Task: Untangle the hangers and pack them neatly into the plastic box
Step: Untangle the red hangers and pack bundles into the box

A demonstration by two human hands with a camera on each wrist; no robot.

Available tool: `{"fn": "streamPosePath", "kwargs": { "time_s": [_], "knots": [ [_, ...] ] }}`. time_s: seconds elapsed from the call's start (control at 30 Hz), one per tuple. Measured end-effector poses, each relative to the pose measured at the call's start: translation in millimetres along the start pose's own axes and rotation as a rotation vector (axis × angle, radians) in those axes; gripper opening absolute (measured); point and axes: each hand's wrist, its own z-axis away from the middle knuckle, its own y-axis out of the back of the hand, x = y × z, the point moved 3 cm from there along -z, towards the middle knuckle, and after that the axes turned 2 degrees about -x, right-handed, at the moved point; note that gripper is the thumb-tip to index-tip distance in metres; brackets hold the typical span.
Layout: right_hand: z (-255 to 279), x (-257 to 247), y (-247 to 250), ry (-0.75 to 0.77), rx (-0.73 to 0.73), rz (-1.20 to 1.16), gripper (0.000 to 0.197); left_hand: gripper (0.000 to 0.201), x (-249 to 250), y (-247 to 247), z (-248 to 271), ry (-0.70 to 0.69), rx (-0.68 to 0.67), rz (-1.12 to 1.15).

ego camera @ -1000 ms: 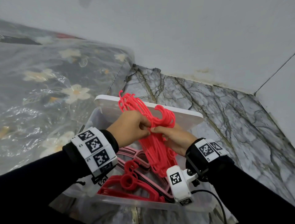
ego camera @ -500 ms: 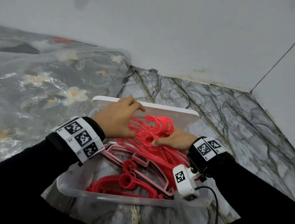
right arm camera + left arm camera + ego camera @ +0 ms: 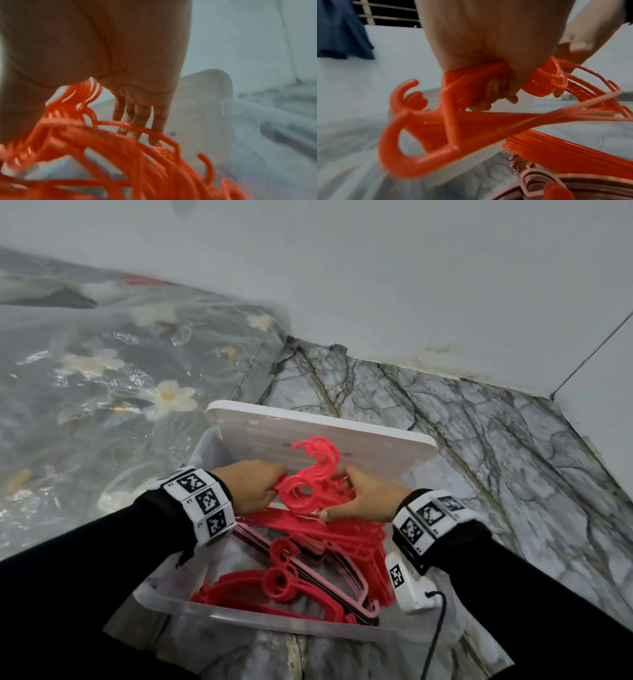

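A bundle of red hangers (image 3: 308,491) hangs over the far end of the clear plastic box (image 3: 260,619), its hooks pointing up. My left hand (image 3: 270,481) grips the bundle from the left; in the left wrist view its fingers (image 3: 510,97) curl round the red hangers (image 3: 450,121). My right hand (image 3: 346,491) holds the same bundle from the right, thumb underneath. In the right wrist view its fingers (image 3: 137,119) reach down behind the red hangers (image 3: 106,155). More red hangers (image 3: 284,583) and pink hangers (image 3: 342,577) lie flat in the box.
The box's white lid (image 3: 342,440) leans at its far end. Floral bedding in a clear plastic bag (image 3: 120,378) lies to the left. Marble floor (image 3: 479,457) runs to the grey wall (image 3: 376,285). A black cable (image 3: 436,628) hangs from my right wrist.
The bundle came down from upright toward the box. My left hand let go and opened half a second ago, and now grips the bundle again near the hooks.
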Motion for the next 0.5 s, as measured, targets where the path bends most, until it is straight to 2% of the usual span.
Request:
{"fn": "streamPosePath", "kwargs": {
  "time_s": [0.1,0.17,0.33,0.5],
  "knots": [
    [-10,8,-9,-0.031,0.08,0.597,0.045,0.033,-9,-9,-4,0.078,-0.016,0.184],
    [-17,8,-18,-0.008,0.149,0.774,0.039,0.031,-12,-16,-8,0.165,-0.05,0.225],
    [-43,4,-48,0.059,0.129,0.841,0.028,0.028,-4,-43,-18,0.249,-0.089,0.219],
    [-67,7,-49,0.091,0.054,0.751,0.028,0.035,-10,-53,-28,0.286,-0.059,0.297]
  ]
}}
